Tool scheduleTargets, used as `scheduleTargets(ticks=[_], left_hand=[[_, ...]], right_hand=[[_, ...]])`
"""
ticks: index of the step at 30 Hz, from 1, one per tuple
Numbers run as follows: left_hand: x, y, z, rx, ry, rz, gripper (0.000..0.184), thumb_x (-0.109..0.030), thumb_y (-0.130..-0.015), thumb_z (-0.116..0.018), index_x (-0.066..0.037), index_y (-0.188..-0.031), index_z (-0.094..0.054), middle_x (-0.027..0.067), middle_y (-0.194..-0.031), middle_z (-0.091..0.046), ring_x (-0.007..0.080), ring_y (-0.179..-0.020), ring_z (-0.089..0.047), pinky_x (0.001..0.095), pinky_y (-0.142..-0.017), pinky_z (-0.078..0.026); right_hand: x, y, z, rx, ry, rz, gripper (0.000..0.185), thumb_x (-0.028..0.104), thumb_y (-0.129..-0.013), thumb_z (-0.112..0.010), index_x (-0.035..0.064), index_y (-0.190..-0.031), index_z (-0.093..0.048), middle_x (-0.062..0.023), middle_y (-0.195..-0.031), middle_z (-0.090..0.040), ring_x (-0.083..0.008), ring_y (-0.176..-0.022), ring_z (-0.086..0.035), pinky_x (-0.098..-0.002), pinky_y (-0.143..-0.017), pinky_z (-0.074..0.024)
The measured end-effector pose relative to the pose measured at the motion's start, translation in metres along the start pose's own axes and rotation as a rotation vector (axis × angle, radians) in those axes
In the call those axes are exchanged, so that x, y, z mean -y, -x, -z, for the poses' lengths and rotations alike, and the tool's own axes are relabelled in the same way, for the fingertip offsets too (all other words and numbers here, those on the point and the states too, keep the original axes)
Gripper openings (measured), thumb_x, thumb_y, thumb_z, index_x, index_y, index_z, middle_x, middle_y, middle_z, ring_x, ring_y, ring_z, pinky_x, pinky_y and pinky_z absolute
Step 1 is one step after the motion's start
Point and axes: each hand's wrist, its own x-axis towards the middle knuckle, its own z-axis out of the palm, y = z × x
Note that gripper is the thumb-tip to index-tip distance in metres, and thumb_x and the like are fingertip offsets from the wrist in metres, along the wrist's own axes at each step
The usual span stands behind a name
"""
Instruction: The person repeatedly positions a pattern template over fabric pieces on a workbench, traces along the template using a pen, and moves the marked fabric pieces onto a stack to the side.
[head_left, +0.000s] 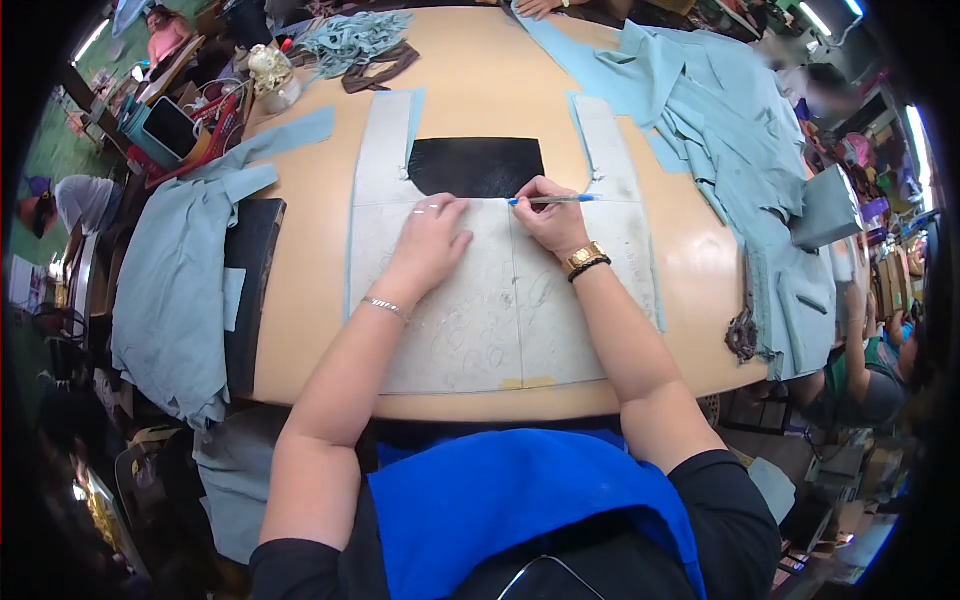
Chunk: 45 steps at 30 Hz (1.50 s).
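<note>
Pattern sheet [450, 310]: off-white, U-shaped, two arms pointing away from the person, faced with pencil-like scribbles, a drawn centre line and yellowish tape at the near edge; it lies flat on the table [480, 80]. Light-blue fabric [417, 115] lies beneath it, showing as narrow margins along parts of the outline. Pen [557, 200]: pale-shafted, blue at both ends, slanted low, tip at the notch's straight edge beside the centre line.

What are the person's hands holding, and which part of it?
The right hand holds a pen near its writing end. The left hand holds nothing; it rests on the pale sheet.
</note>
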Motion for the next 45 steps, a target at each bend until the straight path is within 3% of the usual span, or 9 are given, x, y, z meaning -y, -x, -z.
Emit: scheduleTargets(ticks=[4,8,12,15,24,37,40,43,45], left_hand=[[-0.002,0.008,0.016,-0.039,-0.284,0.134,0.052,-0.048,-0.079,-0.071,-0.015,-0.119,-0.062,0.0121,-0.131,-0.053,0.0291,-0.128,-0.043,0.0527,-0.107,-0.029],[-0.002,0.008,0.014,-0.039,-0.275,0.159,0.057,-0.053,-0.076,-0.071,-0.016,-0.119,-0.062,0.0116,-0.132,-0.052,0.0290,-0.129,-0.041,0.0550,-0.109,-0.026],[-0.002,0.010,0.013,-0.048,-0.285,0.155,0.057,-0.053,-0.077,-0.071,-0.016,-0.119,-0.062,0.0114,-0.131,-0.052,0.0287,-0.128,-0.042,0.0551,-0.108,-0.026],[-0.002,0.009,0.014,-0.049,-0.287,0.151,0.057,-0.053,-0.077,-0.071,-0.016,-0.119,-0.062,0.0115,-0.130,-0.052,0.0283,-0.127,-0.043,0.0545,-0.108,-0.026],[-0.003,0.010,0.014,-0.062,-0.299,0.131,0.057,-0.052,-0.078,-0.071,-0.015,-0.119,-0.062,0.0116,-0.130,-0.052,0.0282,-0.126,-0.044,0.0523,-0.107,-0.027],[0.007,0.010,0.015,-0.057,-0.235,0.121,0.056,-0.050,-0.079,-0.070,-0.014,-0.121,-0.060,0.0127,-0.129,-0.054,0.0290,-0.127,-0.044,0.0566,-0.106,-0.029],[0.018,0.011,0.027,0.008,-0.101,0.107,0.053,-0.045,-0.080,-0.071,-0.011,-0.119,-0.061,0.0159,-0.133,-0.051,0.0322,-0.129,-0.042,0.0508,-0.108,-0.030],[0.016,0.019,0.032,-0.032,-0.299,0.097,0.057,-0.049,-0.080,-0.070,-0.011,-0.122,-0.058,0.0169,-0.139,-0.046,0.0331,-0.134,-0.037,0.0558,-0.109,-0.027],[0.011,0.018,0.031,-0.014,-0.350,0.166,0.063,-0.053,-0.079,-0.069,-0.012,-0.125,-0.056,0.0168,-0.142,-0.042,0.0332,-0.137,-0.034,0.0592,-0.110,-0.024]], right_hand=[[0.009,-0.001,0.002,-0.046,0.039,-0.055,0.009,0.010,-0.081,-0.064,0.0034,-0.088,-0.065,-0.0065,-0.075,-0.068,-0.0093,-0.069,-0.063,-0.0242,-0.061,-0.0504],[-0.012,-0.009,0.026,-0.114,-0.300,-0.109,0.015,0.009,-0.088,-0.063,0.0013,-0.101,-0.065,-0.0046,-0.092,-0.069,-0.0077,-0.075,-0.062,-0.0215,-0.068,-0.0503],[-0.043,-0.013,0.082,-0.338,-0.117,-0.202,0.010,0.010,-0.086,-0.064,0.0015,-0.092,-0.065,-0.0011,-0.078,-0.066,-0.0056,-0.070,-0.060,-0.0216,-0.064,-0.0491],[-0.062,-0.012,0.100,-0.410,-0.009,-0.153,0.010,0.012,-0.083,-0.066,0.0031,-0.088,-0.064,0.0000,-0.071,-0.064,-0.0062,-0.064,-0.058,-0.0228,-0.061,-0.0478],[-0.058,-0.012,0.099,-0.340,0.134,-0.183,0.011,0.013,-0.079,-0.065,0.0025,-0.077,-0.064,-0.0009,-0.062,-0.060,-0.0068,-0.058,-0.054,-0.0240,-0.056,-0.0445],[-0.054,-0.012,0.096,-0.371,0.245,-0.150,0.012,0.016,-0.079,-0.064,0.0044,-0.080,-0.064,-0.0048,-0.064,-0.063,-0.0121,-0.059,-0.060,-0.0285,-0.060,-0.0491],[-0.060,-0.014,0.100,-0.350,0.275,-0.144,0.010,0.014,-0.080,-0.064,0.0045,-0.079,-0.064,-0.0044,-0.065,-0.064,-0.0108,-0.061,-0.061,-0.0274,-0.059,-0.0485],[-0.074,-0.020,0.103,-0.357,0.177,-0.185,0.007,0.010,-0.082,-0.063,0.0038,-0.081,-0.063,-0.0039,-0.069,-0.066,-0.0099,-0.063,-0.061,-0.0249,-0.059,-0.0482],[-0.067,-0.025,0.094,-0.393,-0.076,-0.177,0.005,0.008,-0.084,-0.062,0.0031,-0.084,-0.063,-0.0037,-0.072,-0.066,-0.0092,-0.065,-0.061,-0.0233,-0.060,-0.0480]])
